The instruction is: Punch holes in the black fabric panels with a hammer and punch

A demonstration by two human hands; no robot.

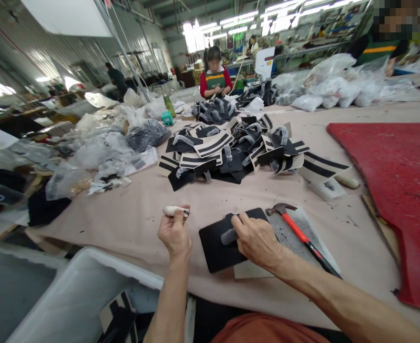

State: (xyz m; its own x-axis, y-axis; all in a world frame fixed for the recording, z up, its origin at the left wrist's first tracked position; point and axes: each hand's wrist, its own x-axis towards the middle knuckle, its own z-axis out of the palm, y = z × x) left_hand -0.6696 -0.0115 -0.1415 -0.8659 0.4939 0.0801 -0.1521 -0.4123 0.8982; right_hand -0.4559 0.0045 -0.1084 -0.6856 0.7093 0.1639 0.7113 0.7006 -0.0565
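Observation:
My left hand is closed around a short tool wrapped in white, with a small dark tip pointing right. It is held up above the table, left of a flat black panel. Fingers bent, my right hand grips this panel near its plastic-wrapped strap; the exact grip underneath is hidden. A pale piece shows below the panel's lower edge. Just right of my right hand, a claw hammer with a red and black handle lies partly on a grey slab.
Across the table lies a heap of black and beige striped panels. Plastic bags crowd the left, a red sheet the right. A white bin stands near left. A person works opposite.

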